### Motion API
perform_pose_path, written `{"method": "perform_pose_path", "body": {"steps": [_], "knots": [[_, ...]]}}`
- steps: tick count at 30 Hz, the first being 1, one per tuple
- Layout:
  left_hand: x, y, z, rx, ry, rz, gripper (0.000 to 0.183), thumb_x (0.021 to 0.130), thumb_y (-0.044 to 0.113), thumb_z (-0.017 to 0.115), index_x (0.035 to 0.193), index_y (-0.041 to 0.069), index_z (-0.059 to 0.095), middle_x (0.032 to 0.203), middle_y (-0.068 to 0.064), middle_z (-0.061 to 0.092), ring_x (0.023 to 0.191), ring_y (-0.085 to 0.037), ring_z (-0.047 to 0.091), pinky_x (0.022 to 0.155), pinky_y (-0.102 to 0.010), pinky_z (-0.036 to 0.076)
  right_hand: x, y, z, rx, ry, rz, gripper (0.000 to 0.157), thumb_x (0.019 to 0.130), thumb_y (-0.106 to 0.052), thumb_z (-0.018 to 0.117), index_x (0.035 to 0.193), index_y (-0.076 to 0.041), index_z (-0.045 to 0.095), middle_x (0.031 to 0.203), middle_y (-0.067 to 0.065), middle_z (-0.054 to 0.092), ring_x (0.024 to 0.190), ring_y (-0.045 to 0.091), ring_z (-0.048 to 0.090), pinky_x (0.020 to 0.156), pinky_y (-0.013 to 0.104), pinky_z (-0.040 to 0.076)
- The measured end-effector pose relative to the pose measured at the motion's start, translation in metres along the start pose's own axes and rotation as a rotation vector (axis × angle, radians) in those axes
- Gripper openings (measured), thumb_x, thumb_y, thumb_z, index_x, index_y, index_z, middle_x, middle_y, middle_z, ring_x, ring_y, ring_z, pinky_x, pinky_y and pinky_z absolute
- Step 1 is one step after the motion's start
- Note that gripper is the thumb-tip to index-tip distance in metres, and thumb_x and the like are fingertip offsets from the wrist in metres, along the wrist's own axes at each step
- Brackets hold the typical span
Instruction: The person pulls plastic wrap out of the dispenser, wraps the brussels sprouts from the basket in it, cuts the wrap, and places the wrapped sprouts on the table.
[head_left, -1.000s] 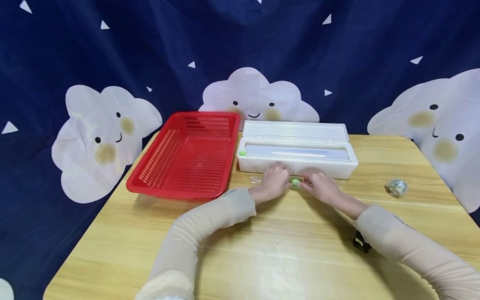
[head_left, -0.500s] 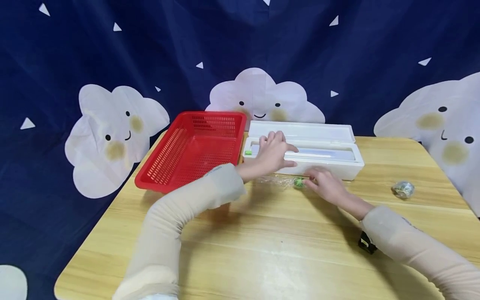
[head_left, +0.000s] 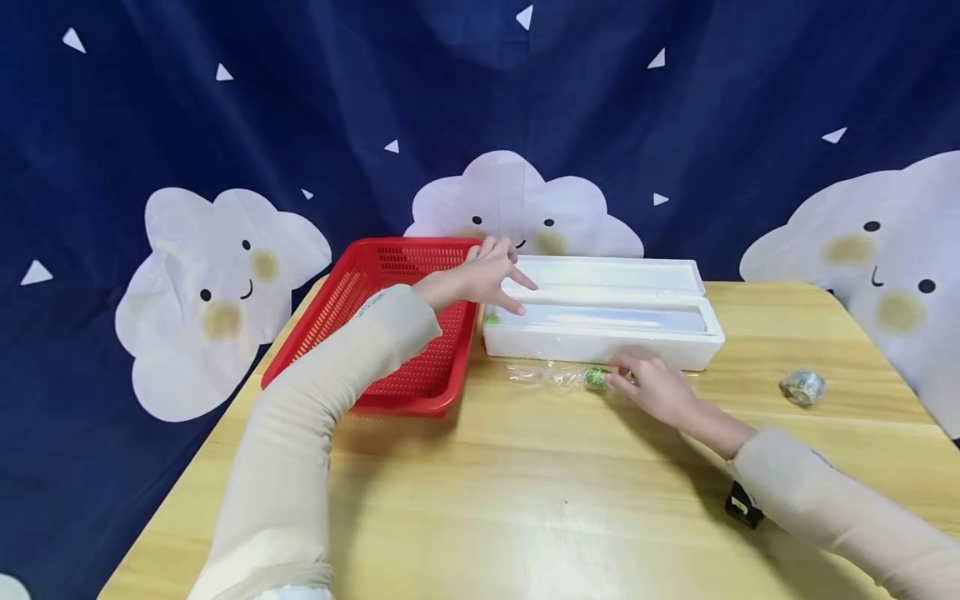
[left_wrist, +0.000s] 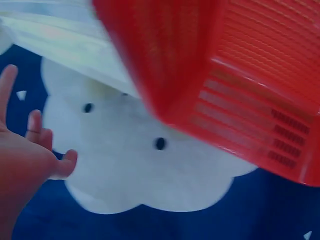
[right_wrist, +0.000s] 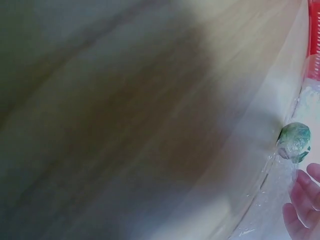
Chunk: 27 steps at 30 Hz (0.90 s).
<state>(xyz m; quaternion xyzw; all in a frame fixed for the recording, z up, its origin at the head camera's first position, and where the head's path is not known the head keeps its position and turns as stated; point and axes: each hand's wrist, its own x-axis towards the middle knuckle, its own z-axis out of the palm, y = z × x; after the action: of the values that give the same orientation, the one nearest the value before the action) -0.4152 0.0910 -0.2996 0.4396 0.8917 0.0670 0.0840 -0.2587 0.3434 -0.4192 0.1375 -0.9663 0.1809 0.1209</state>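
A small green ball (head_left: 597, 379) lies on clear plastic wrap (head_left: 543, 375) in front of a long white cling film dispenser (head_left: 600, 343), whose lid stands raised. At the ball's right side is my right hand (head_left: 656, 392), its fingers loosely bent over the film. The right wrist view has the green ball (right_wrist: 294, 141) just beyond those fingertips, apart from them. My left hand (head_left: 486, 275) is in the air over the dispenser's left end and the basket's rim, fingers spread. Nothing is in the left hand (left_wrist: 30, 155) in its wrist view.
A red perforated basket (head_left: 420, 392) stands left of the dispenser, near the table's back edge. To the right lies a small film-wrapped ball (head_left: 802, 387). A black object (head_left: 742, 505) shows beside the right sleeve. Behind the table hangs a blue cloud-patterned cloth (head_left: 360, 92).
My left hand has left the film by the green ball and moved up and left across the dispenser, fingers spreading. The right hand has stayed beside the ball.
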Motion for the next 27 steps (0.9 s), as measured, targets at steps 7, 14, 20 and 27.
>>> {"method": "perform_pose_path", "body": {"steps": [7,14,20,27], "knots": [[0.003,-0.033,0.026,0.024,-0.028,0.028,0.065,0.073,0.053,0.068,0.131,0.035,0.048,0.126,-0.011,0.030,0.110,-0.027,0.023,0.086,-0.044,0.021,-0.004,-0.006,0.003,0.012,-0.010,-0.003,0.023,0.084,-0.021,0.065,0.098,-0.003,0.066,0.085,0.007,0.064,0.073,0.022,0.060,0.057,0.032,0.048],[0.008,-0.045,0.042,0.050,-0.130,-0.019,0.073,0.072,0.060,0.064,0.137,0.037,0.038,0.133,-0.011,0.024,0.123,-0.027,0.012,0.098,-0.063,0.000,-0.005,-0.013,0.002,0.024,-0.020,0.012,0.022,0.083,-0.021,0.065,0.098,-0.004,0.066,0.084,0.006,0.063,0.069,0.018,0.058,0.054,0.029,0.046],[0.016,-0.046,0.049,0.121,-0.160,-0.030,0.072,0.073,0.064,0.060,0.137,0.041,0.036,0.132,-0.010,0.023,0.125,-0.028,0.009,0.098,-0.064,-0.004,-0.006,-0.018,0.001,0.019,-0.008,0.007,0.020,0.083,-0.021,0.066,0.096,-0.006,0.067,0.083,0.003,0.064,0.070,0.016,0.057,0.055,0.029,0.045],[0.014,-0.042,0.052,0.192,-0.109,-0.098,0.079,0.071,0.066,0.060,0.139,0.035,0.035,0.131,-0.012,0.025,0.125,-0.029,0.011,0.100,-0.064,-0.001,-0.005,-0.021,0.002,0.013,-0.006,-0.006,0.022,0.084,-0.021,0.065,0.099,-0.005,0.067,0.083,0.002,0.064,0.071,0.016,0.056,0.055,0.027,0.044]]}}
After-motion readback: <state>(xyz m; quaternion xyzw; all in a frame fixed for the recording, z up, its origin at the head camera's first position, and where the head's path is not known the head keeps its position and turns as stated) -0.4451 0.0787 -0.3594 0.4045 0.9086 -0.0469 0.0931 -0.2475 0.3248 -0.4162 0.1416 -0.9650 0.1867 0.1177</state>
